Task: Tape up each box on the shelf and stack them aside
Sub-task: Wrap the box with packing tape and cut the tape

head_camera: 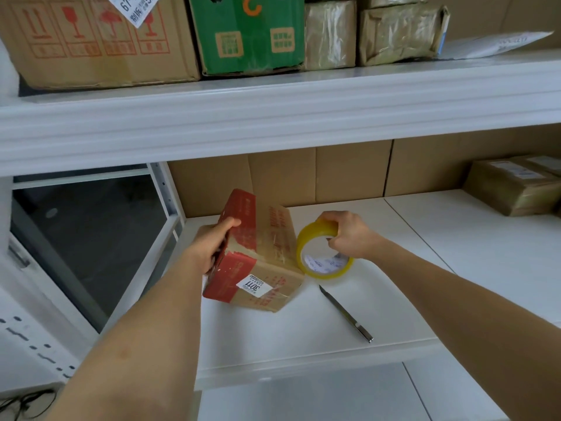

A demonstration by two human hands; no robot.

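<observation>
While my left hand [212,243] grips one red-and-brown box [258,256] on the white shelf [455,253], my right hand [349,235] pinches one tape roll [323,250] at its three o'clock; one knife [346,314] lies at five.

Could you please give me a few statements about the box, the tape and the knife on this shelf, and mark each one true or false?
1. The left hand grips the red and brown box. True.
2. The right hand holds a pair of scissors. False: it holds the yellow tape roll, which stands on edge beside the box.
3. The utility knife lies untouched on the white shelf, nearer the front edge than the tape roll. True.
4. The box lies flat on the shelf. False: it is tilted, propped by the left hand.
5. The green box stands on the lower shelf beside the knife. False: it stands on the upper shelf.
</observation>
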